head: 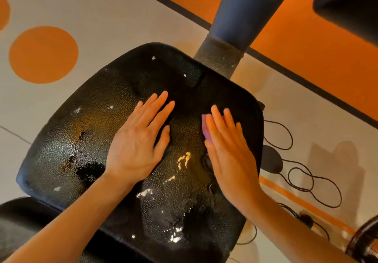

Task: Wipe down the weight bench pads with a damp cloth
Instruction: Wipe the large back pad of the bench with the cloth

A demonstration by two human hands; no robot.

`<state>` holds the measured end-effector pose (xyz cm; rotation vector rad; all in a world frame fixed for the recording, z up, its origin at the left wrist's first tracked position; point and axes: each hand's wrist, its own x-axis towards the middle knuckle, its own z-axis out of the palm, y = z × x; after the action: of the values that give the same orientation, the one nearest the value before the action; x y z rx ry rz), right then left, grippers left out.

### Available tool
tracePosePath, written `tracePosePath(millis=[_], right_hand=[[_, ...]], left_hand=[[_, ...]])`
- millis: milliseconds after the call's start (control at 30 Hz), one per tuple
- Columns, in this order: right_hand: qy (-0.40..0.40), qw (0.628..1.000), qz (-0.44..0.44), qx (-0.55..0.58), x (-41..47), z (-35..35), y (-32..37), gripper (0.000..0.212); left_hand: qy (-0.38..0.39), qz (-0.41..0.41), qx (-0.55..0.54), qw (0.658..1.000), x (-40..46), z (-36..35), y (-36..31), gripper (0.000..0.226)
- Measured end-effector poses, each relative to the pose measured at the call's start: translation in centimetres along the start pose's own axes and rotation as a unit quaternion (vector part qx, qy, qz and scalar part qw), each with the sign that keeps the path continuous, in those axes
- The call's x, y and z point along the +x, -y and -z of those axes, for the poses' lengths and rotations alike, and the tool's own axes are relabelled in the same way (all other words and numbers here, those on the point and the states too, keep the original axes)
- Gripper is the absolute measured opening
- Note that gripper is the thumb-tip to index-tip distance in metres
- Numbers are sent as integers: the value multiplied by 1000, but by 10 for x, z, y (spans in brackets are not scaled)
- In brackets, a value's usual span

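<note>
1. Forearms reach in from the bottom edge of the head view, both ending in flat hands on the black seat pad [114, 103] of a weight bench, which fills the middle of the picture.
2. Seat pad: textured, glossy in patches, flecked with pale marks and one yellowish smear [184, 160] between the two hands; it looks partly wiped at most.
3. Cloth [205, 126]: a small pink piece lies on the pad's right half, pinned beneath the right hand [229, 150], only its left edge showing.
4. Right hand: fingers straight and together, pressing the cloth down, not curled round it.
5. Left hand [139, 140]: palm down on the pad's centre, fingers extended and slightly spread, holding nothing; it appears to brace the pad.
6. Risk, as a judgement: with so little cloth under a flat palm, a stroke could let it slip out, leaving bare skin to drag across the damp surface and miss the smear.
7. Outward: a dark post [241, 23] rises behind the pad, a second black pad [351, 6] sits top right, and black cables [306, 178] loop on the cream and orange floor [43, 54].
</note>
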<state>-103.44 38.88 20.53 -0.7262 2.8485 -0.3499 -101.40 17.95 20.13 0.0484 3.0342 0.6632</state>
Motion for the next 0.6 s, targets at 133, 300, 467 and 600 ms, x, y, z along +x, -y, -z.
tracePosePath(millis=[133, 300, 467, 600], right_hand=[[-55, 994, -98, -2, 94, 8, -28, 48], [-50, 997, -58, 17, 53, -5, 10, 51], [-25, 999, 18, 19, 74, 2, -12, 51], [-84, 984, -155, 21, 130, 0, -7, 48]], left_hand=[[-1, -3, 2, 1000, -1, -1, 0, 51], [0, -3, -2, 1000, -1, 0, -1, 51], [15, -7, 12, 1000, 0, 1, 0, 52], [6, 0, 4, 1000, -1, 5, 5, 54]])
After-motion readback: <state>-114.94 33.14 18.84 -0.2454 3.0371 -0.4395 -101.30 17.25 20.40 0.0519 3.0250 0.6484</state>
